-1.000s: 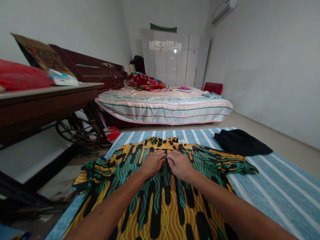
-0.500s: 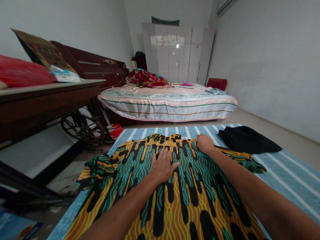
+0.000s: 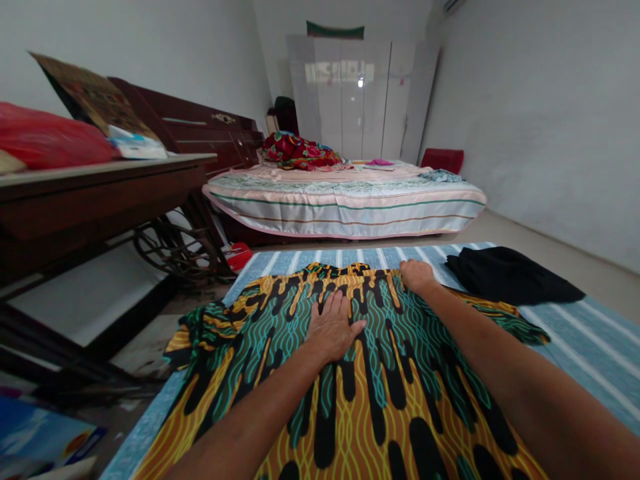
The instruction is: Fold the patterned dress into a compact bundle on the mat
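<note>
A patterned garment (image 3: 370, 373) in yellow, black and green, with short sleeves, lies spread out on a blue striped sheet (image 3: 590, 353). My left hand (image 3: 334, 328) rests flat on its upper middle, fingers stretched out and thumb apart. At the garment's top edge, right of the neckline, my right hand (image 3: 417, 275) is closed on the fabric in a pinch. One sleeve (image 3: 200, 333) is bunched at the left; the other (image 3: 520, 320) sticks out beyond my right forearm. The lower part of the garment runs out of view beneath my arms.
Folded black cloth (image 3: 510, 275) lies on the sheet at the right. Behind stands a bed (image 3: 350, 213) with a red floral quilt (image 3: 300, 152). On the left is a sewing-machine table (image 3: 100, 175) carrying a red plastic bag (image 3: 55, 140) and a tissue pack (image 3: 137, 143). A wardrobe (image 3: 350, 100) stands at the back.
The camera view has shifted slightly, so everything sits a little further right. Both hands keep the same places on the garment.
</note>
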A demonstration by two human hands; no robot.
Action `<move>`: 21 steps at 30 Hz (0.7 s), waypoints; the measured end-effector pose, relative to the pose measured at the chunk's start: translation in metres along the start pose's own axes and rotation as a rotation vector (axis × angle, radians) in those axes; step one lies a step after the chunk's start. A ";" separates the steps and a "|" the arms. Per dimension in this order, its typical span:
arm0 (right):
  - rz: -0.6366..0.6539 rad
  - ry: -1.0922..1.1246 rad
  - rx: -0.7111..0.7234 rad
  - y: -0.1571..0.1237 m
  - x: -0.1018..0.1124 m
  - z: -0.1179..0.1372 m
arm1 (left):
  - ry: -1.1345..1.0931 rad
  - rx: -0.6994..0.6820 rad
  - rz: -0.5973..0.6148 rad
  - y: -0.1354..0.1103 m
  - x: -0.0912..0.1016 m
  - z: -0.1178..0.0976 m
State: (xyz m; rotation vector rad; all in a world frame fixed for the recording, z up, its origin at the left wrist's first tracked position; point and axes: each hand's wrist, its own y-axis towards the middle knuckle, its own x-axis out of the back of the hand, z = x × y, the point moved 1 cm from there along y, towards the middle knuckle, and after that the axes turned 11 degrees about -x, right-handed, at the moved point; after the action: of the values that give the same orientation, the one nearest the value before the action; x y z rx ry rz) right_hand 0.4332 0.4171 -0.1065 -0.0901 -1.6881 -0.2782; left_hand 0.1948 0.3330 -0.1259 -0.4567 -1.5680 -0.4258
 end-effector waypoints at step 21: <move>-0.100 0.146 0.182 -0.002 0.019 0.087 | -0.045 -0.007 -0.002 -0.002 0.000 -0.002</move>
State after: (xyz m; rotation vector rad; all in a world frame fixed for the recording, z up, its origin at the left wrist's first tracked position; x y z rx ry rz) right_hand 0.3464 0.4336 -0.0972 0.1474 -1.5675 -0.1995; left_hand 0.1958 0.3302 -0.1258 -0.4723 -1.6112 -0.4251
